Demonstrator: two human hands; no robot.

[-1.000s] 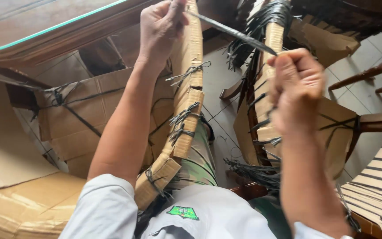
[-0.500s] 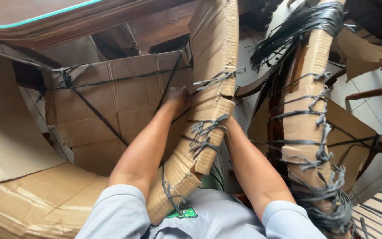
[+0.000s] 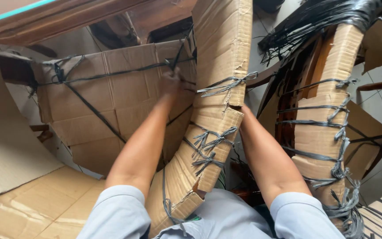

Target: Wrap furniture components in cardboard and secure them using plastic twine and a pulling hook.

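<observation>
A curved furniture part wrapped in brown cardboard (image 3: 219,106) rises between my arms, tied with several knotted grey plastic straps (image 3: 208,144). My left hand (image 3: 171,83) reaches along its left side. The hand is blurred, close to where black straps cross on a cardboard-covered panel (image 3: 111,97) behind; I cannot tell whether it grips one. My right forearm (image 3: 266,155) passes behind the wrapped part's right edge, and that hand is hidden. A second strapped cardboard-wrapped part (image 3: 328,124) stands to the right.
A dark wooden table edge (image 3: 67,22) overhangs at the top left. Loose cardboard sheets (image 3: 32,208) lie at the lower left. A bundle of black strapping (image 3: 315,17) hangs at the top right, with wooden chair parts (image 3: 381,84) on the tiled floor beyond.
A second ago both hands were raised, pulling a strap taut between them. Both arms have since dropped and reached around the wrapped part; my left hand has moved slightly farther up.
</observation>
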